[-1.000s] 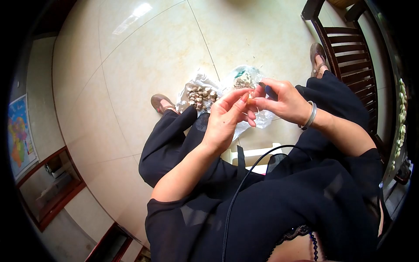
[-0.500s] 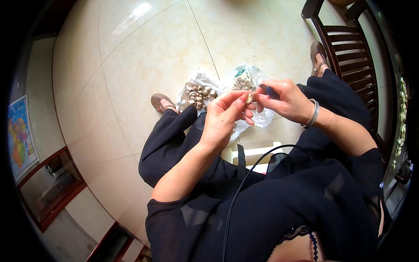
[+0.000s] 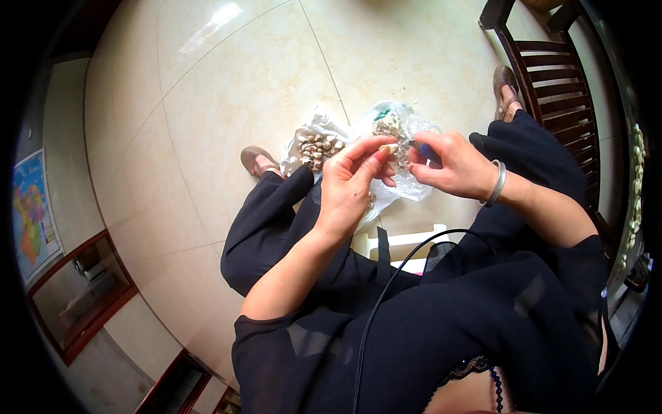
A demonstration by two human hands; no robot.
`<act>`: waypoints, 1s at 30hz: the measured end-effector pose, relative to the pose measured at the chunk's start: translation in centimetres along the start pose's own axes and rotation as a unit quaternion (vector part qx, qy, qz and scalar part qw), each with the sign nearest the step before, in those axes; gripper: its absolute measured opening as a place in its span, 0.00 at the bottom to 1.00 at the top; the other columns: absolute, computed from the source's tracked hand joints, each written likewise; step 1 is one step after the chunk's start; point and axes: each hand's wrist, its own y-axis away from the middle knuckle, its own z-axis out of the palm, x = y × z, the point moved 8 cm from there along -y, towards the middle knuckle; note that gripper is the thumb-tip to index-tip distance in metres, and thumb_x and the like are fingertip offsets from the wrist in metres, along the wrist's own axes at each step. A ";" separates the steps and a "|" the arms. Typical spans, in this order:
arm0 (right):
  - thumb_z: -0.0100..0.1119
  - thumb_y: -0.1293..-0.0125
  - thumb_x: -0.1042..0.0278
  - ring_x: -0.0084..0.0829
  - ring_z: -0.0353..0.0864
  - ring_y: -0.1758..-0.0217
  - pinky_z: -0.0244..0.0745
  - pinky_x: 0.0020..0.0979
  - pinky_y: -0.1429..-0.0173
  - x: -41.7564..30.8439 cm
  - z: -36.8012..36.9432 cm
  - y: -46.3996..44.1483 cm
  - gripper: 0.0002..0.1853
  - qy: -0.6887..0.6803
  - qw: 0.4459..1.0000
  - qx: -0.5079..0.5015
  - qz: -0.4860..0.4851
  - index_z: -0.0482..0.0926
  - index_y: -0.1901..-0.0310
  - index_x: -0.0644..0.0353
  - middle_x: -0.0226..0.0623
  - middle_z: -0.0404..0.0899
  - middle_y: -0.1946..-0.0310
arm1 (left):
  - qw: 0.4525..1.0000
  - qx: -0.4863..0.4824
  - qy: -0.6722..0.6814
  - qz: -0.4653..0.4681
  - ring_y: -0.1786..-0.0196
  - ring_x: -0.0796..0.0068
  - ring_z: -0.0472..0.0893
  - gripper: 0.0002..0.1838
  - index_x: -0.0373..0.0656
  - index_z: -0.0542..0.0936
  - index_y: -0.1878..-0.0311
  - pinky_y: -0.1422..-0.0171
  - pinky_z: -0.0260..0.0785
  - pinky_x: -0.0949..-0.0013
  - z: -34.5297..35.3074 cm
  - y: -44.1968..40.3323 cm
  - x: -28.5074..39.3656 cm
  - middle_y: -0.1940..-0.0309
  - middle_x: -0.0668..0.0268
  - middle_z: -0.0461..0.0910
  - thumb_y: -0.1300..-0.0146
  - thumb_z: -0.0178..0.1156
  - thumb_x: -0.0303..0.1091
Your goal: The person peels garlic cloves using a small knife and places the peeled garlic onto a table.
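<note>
My left hand (image 3: 346, 185) pinches a small pale clove, apparently a garlic clove (image 3: 392, 148), between thumb and fingertips. Just right of it, my right hand (image 3: 452, 165) is closed around a small knife (image 3: 429, 153) with a dark blue handle; its short dark tip points toward the clove. A narrow gap separates the hands. Below them on the floor, unpeeled brownish cloves (image 3: 317, 148) lie heaped on a white plastic bag (image 3: 319, 122). Beside that heap, a clear plastic bag (image 3: 414, 188) holds pale skins and scraps (image 3: 389, 125), partly hidden by my hands.
A dark slatted wooden chair (image 3: 552, 86) stands at the right. Along the surface edge at far right lies a row of pale peeled pieces (image 3: 636, 186). A cream plastic stool (image 3: 407, 240) is between my legs, and a black cord (image 3: 365, 324) crosses my front.
My right hand has drawn slightly away from the left, so the knife tip and the pale clove show more clearly. The left hand keeps its pinch.
</note>
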 end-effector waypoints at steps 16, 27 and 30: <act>0.65 0.47 0.68 0.14 0.67 0.75 0.64 0.16 0.72 -1.2 -0.8 0.0 0.14 -0.073 0.996 0.036 -0.047 0.72 0.62 0.61 0.28 0.73 0.74 | 0.994 0.022 -0.090 0.064 0.70 0.81 0.76 0.05 0.33 0.74 0.62 0.64 0.69 0.79 0.6 0.3 1.7 0.70 0.65 0.77 0.40 0.54 0.24; 0.62 0.45 0.71 0.17 0.75 0.67 0.70 0.18 0.63 -0.1 0.4 -0.3 0.11 -0.236 0.971 -0.035 0.011 0.71 0.64 0.63 0.29 0.75 0.71 | 0.989 0.037 -0.103 0.097 0.76 0.84 0.74 0.04 0.34 0.75 0.65 0.71 0.66 0.80 0.4 0.3 1.8 0.77 0.66 0.76 0.40 0.54 0.24; 0.61 0.44 0.72 0.18 0.76 0.66 0.70 0.19 0.62 -0.5 0.5 -0.2 0.10 -0.252 0.966 -0.048 0.013 0.71 0.64 0.63 0.30 0.76 0.71 | 0.964 0.088 -0.214 0.130 0.80 0.84 0.72 0.06 0.35 0.73 0.70 0.75 0.64 0.79 0.3 0.4 2.7 0.82 0.67 0.74 0.39 0.53 0.26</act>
